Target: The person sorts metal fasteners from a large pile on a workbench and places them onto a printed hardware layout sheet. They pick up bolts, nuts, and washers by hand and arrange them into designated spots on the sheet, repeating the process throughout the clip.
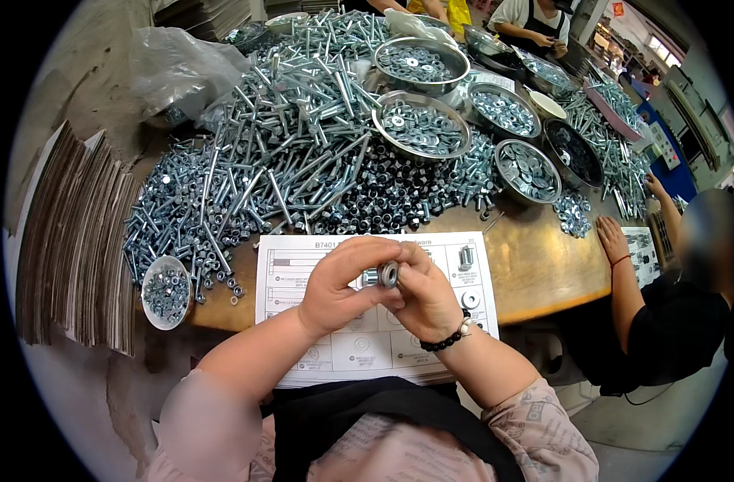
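Both hands meet over a printed sheet with part drawings (463,341). Between the thumb and fingers of my left hand (333,289) is a short shiny metal fastener (370,277), partly hidden by the fingers. At its right end a round grey washer (389,274) faces up; whether more than one is stacked there I cannot tell. My right hand (431,301), with a beaded bracelet at the wrist, pinches the washer from the right side. Its fingertips touch those of the left hand.
Beyond the sheet lie a heap of long bolts (291,120) and loose nuts (391,193). Steel bowls of washers (421,128) stand behind. A white bowl (182,313) sits at the left table edge, near stacked cardboard (78,241). A co-worker's hand (613,239) rests at right.
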A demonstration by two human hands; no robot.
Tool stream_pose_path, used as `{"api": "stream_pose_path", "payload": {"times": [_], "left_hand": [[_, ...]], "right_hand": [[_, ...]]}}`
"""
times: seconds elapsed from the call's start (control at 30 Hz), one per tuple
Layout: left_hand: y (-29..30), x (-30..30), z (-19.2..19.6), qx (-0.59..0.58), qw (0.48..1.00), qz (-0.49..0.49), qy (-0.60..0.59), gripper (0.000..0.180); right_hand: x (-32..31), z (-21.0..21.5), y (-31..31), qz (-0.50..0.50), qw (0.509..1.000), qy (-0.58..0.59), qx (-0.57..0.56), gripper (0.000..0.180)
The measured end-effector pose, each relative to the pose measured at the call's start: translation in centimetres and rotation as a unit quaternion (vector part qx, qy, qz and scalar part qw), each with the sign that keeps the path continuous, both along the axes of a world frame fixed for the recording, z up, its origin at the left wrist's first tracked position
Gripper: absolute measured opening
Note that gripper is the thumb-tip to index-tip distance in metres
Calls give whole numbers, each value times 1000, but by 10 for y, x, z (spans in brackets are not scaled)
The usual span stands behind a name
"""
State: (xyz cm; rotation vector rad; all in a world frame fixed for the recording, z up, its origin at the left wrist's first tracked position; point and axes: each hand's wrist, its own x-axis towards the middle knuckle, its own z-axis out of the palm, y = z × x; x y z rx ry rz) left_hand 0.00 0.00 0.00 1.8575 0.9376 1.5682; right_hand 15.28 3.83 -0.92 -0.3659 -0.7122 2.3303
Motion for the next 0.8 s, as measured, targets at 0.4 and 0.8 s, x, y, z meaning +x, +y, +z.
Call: {"api": "stream_pose_path", "payload": {"times": [0.4,0.8], "left_hand": [[-20,8,27,96,941,130,296,43],[-27,13,23,140,960,71,231,63]], "right_hand": [[26,16,-20,-54,944,-235,223,29],[40,29,-35,-24,960,-191,202,24]]}}
